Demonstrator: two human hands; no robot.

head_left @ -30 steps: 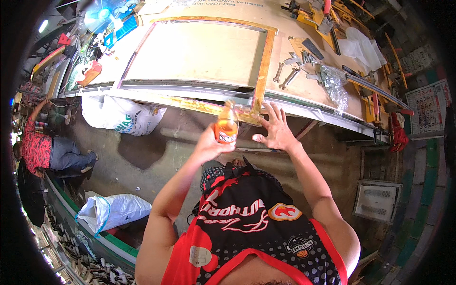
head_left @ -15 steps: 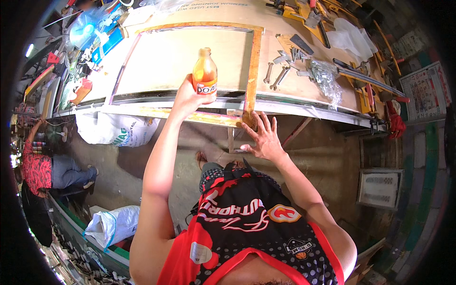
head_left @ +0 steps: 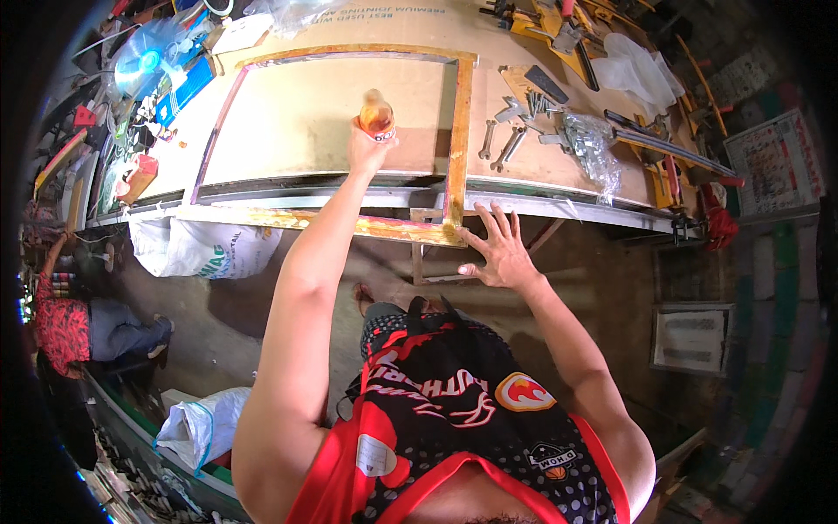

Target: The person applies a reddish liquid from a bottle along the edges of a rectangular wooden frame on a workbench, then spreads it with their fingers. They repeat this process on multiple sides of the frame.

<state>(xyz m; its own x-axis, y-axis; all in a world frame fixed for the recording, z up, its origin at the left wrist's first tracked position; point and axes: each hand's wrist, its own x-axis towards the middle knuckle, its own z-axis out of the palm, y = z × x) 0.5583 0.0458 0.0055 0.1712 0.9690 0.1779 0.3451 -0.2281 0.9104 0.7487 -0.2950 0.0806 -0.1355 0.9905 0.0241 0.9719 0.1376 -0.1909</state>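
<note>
My left hand (head_left: 370,150) is wrapped round a glass bottle (head_left: 376,120) with amber contents and a printed label. The bottle is over the board inside a rectangular wooden frame (head_left: 460,131), its top tilted toward the far side. Yellow-orange stain and pale patches cover the frame, whose near bar overhangs the table's front edge. By its near right corner is my right hand (head_left: 504,251), fingers spread and holding nothing. Its fingertips are at the corner; whether they touch the wood I cannot tell.
Right of the frame lie wrenches (head_left: 508,148), bolts (head_left: 539,103), a plastic bag of metal parts (head_left: 592,144) and bar clamps (head_left: 672,157). A fan (head_left: 144,65) and a red box (head_left: 140,177) are at left. White sacks (head_left: 205,247) sit below; another person (head_left: 96,336) is at far left.
My left hand has carried the bottle farther over the board and tipped its top away from me. My right hand has shifted slightly right and down at the frame's corner.
</note>
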